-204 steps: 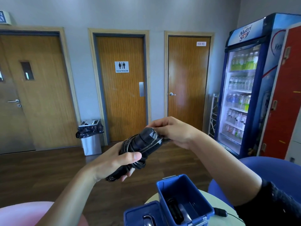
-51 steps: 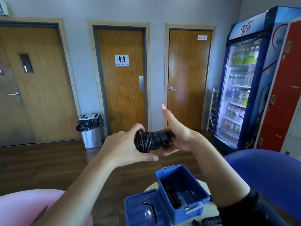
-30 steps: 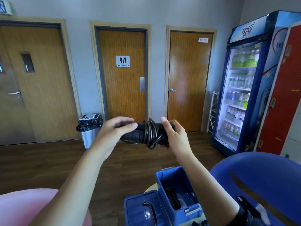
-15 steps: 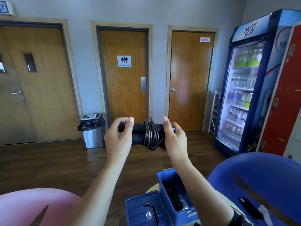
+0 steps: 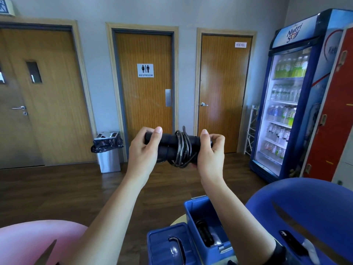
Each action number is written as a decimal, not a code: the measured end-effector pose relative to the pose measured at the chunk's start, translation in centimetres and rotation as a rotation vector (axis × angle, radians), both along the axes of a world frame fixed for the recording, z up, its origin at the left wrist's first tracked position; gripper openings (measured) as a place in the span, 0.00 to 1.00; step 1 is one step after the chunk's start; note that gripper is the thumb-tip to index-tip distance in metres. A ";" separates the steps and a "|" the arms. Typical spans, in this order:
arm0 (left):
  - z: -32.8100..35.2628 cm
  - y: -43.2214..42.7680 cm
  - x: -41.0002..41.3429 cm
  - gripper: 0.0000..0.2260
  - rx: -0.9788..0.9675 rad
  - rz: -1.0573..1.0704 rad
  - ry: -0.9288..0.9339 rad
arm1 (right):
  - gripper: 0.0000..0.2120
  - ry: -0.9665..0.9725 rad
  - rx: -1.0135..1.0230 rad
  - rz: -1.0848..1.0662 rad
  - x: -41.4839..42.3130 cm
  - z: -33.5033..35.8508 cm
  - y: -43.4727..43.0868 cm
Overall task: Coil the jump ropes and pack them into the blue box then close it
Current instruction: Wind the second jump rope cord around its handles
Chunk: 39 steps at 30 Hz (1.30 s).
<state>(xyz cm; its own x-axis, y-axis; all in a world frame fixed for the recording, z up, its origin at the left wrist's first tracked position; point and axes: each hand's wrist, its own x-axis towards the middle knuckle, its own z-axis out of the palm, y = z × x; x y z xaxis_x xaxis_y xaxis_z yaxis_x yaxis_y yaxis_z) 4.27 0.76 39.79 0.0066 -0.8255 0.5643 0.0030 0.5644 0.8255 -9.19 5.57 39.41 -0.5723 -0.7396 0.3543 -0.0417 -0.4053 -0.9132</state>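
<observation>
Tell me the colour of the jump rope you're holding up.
Black, handles and cord alike, on the jump rope; the head view shows it clearly.

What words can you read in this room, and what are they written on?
"RESTROOM": white sign on the middle door.
"HOSE REEL": small label on the right door.
"Nutri Soy": top panel of the drinks fridge.
"Ke...": fridge side, cut off by the red cabinet.
Bottle labels inside the fridge: too small to read.
Corner wall sign: no words readable.
</observation>
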 end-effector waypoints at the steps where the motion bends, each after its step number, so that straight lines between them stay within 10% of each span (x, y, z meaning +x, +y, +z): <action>1: -0.2 -0.2 0.1 0.13 0.029 -0.013 0.022 | 0.11 0.038 0.020 0.017 -0.2 0.2 -0.1; 9: 2.4 0.2 0.3 0.12 0.405 -0.212 0.173 | 0.17 0.191 -0.052 0.048 -1.0 1.1 -0.1; 20: 1.0 0.7 -0.7 0.16 -0.127 0.165 0.012 | 0.13 0.090 0.073 0.147 -1.4 0.9 -1.0; 28: 1.3 -0.1 -0.3 0.15 0.169 -0.153 0.079 | 0.16 0.208 -0.124 0.065 -1.7 1.2 0.0; 39: -2.0 0.3 -3.8 0.19 0.120 0.069 0.103 | 0.18 0.217 0.017 0.051 -4.0 -1.7 -0.6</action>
<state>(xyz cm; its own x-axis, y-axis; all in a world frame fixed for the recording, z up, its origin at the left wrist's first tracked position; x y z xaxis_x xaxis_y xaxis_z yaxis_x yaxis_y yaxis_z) 0.47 1.08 37.78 0.1184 -0.8826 0.4550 0.0558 0.4634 0.8844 -13.17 5.01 37.71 -0.4454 -0.7727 0.4523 -0.2180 -0.3963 -0.8918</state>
